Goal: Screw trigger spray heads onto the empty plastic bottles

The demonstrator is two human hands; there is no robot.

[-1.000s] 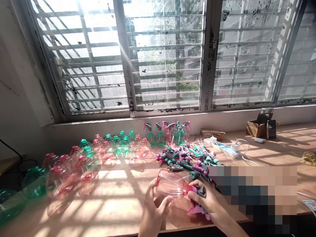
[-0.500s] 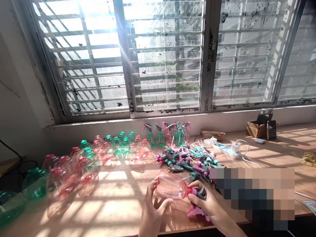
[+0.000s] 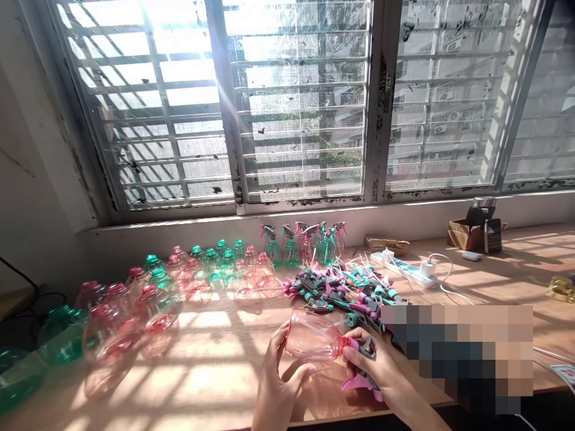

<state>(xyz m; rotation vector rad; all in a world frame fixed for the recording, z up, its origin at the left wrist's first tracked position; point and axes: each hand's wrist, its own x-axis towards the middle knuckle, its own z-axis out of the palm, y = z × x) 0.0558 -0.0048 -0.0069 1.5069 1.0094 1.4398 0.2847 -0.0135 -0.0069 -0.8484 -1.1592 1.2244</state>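
At lower centre, the left hand (image 3: 277, 380) cradles the pink bottle (image 3: 313, 337) sideways in its grip, seemingly steadying it; the right hand (image 3: 378, 360) pinches the spray head (image 3: 354, 343) at its neck.

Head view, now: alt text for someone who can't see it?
A person's left hand cups a clear pink plastic bottle held sideways while the right hand grips the pink-and-grey trigger spray head at its neck. Uncapped pink and green plastic bottles stand leftward on the sunlit wooden table; loose spray heads lie piled beyond.
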